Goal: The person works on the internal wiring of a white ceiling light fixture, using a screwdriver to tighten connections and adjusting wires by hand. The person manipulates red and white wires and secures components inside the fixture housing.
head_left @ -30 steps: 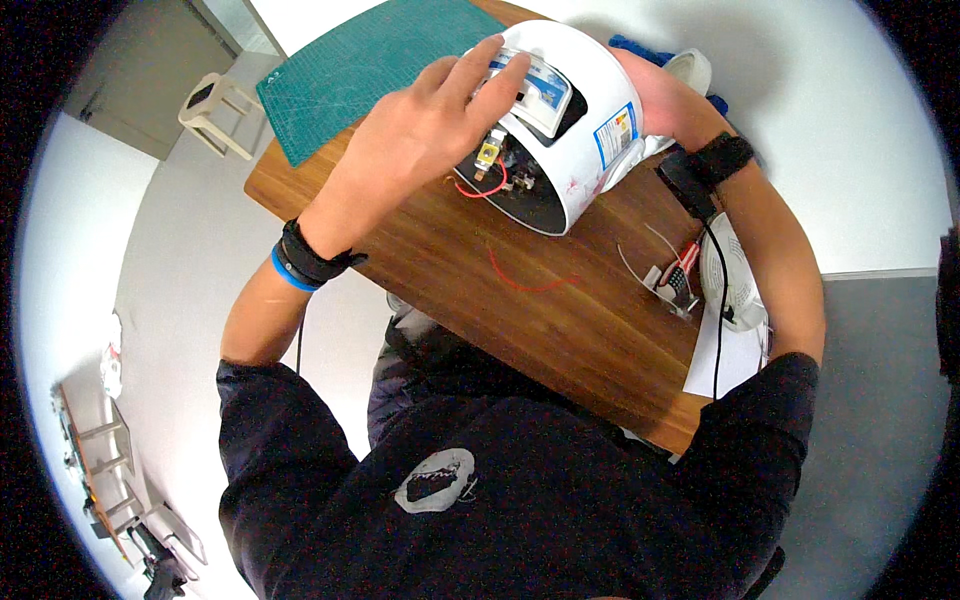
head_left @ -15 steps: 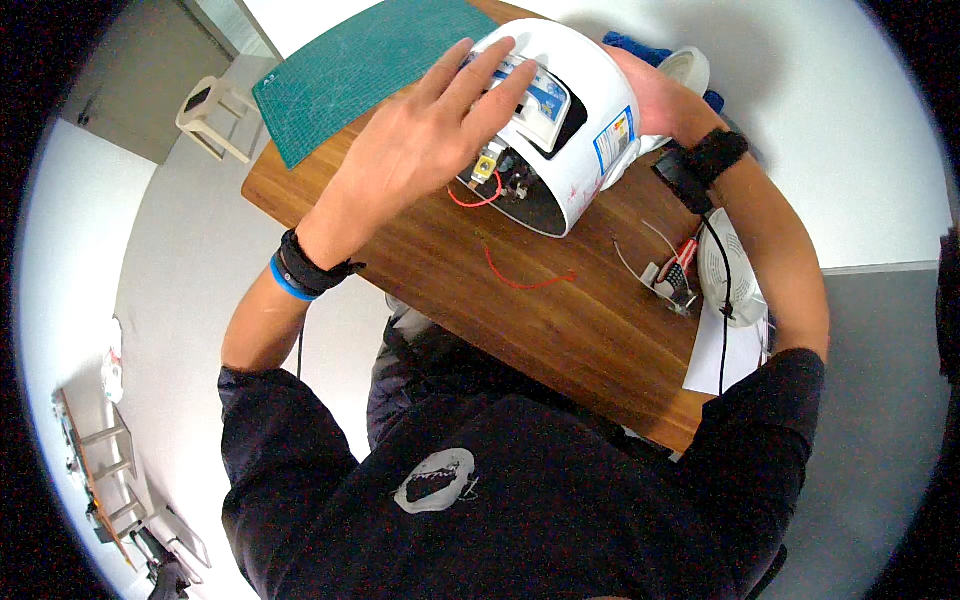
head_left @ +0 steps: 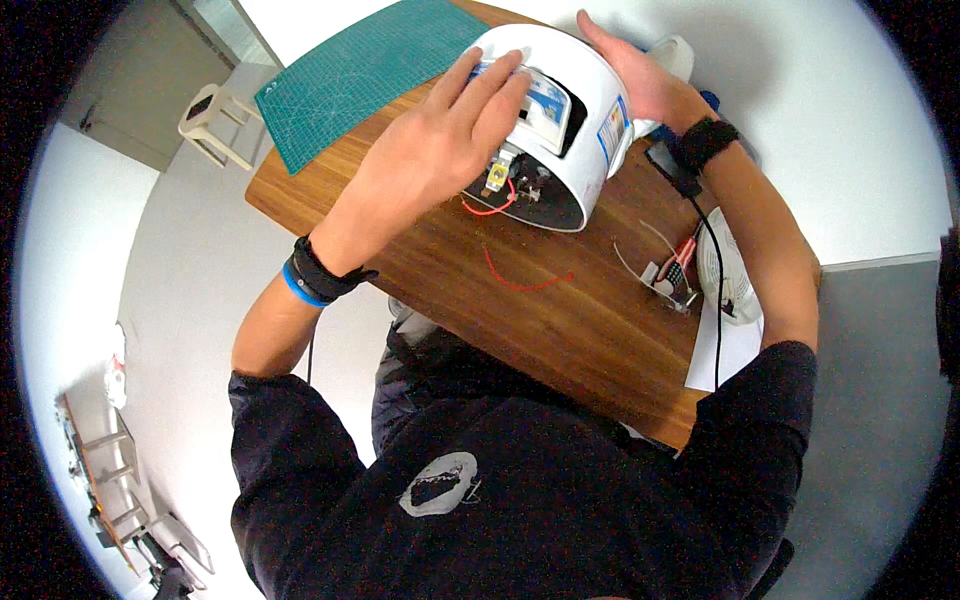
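Observation:
A white rice cooker [head_left: 603,88] lies tipped over on the wooden table, its open underside toward me. Its control panel [head_left: 547,122] sits in a dark opening in the shell. My left hand [head_left: 425,155] lays its fingers over this panel; the left thumb is hidden. Against the shell's right side rests my right hand [head_left: 652,92], thumb stretched away from the shell and the other fingers partly out of sight. Inside the underside show a yellow component [head_left: 497,177] and an attached red wire [head_left: 490,212]. A loose red wire [head_left: 525,287] lies on the table in front.
A green cutting mat [head_left: 370,80] covers the far left of the table [head_left: 560,340]. To the right are a red-and-black hand tool [head_left: 684,255], a small metal part with wires [head_left: 665,288], a white vented cover [head_left: 738,280] and white paper [head_left: 735,350]. A stool [head_left: 212,122] stands beyond.
The cooker has turned slightly, showing more of its underside. My right hand has shifted on its side, with the thumb now apart and visible. My left hand stays on the panel.

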Tool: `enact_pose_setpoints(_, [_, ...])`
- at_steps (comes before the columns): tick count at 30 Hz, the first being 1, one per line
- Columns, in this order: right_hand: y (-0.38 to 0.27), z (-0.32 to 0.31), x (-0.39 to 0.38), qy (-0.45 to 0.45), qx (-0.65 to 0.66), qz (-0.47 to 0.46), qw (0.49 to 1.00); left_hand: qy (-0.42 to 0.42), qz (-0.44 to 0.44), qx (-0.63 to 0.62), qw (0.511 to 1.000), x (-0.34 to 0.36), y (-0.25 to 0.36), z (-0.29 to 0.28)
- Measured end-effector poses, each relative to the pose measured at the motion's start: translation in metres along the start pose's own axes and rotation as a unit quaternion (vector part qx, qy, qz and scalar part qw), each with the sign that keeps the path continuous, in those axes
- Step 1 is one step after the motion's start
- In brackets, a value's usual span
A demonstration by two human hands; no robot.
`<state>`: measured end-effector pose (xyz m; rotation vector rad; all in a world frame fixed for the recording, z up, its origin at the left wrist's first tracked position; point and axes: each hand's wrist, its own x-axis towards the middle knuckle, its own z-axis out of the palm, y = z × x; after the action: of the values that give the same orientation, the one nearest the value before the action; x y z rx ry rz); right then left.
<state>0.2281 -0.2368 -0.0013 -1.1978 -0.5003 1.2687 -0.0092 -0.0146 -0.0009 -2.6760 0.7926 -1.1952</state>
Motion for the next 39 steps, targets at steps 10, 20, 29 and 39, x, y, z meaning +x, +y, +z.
enact_pose_setpoints(10, [-0.024,0.016,-0.019,0.192,-0.421,-0.329,0.823,-0.01,-0.044,0.125,0.991,0.005,0.021,0.003])
enact_pose_setpoints(20, [0.046,0.023,-0.197,0.331,-0.698,-0.221,0.595,0.02,-0.069,0.081,0.994,0.023,0.028,-0.002])
enact_pose_setpoints(29, [0.081,-0.005,-0.33,0.307,-0.616,0.121,0.715,-0.026,-0.1,0.034,0.994,0.025,0.027,-0.022])
enact_pose_setpoints(39, [0.096,-0.006,-0.327,0.328,-0.658,0.159,0.659,-0.089,-0.125,0.046,0.987,0.036,0.044,-0.058])
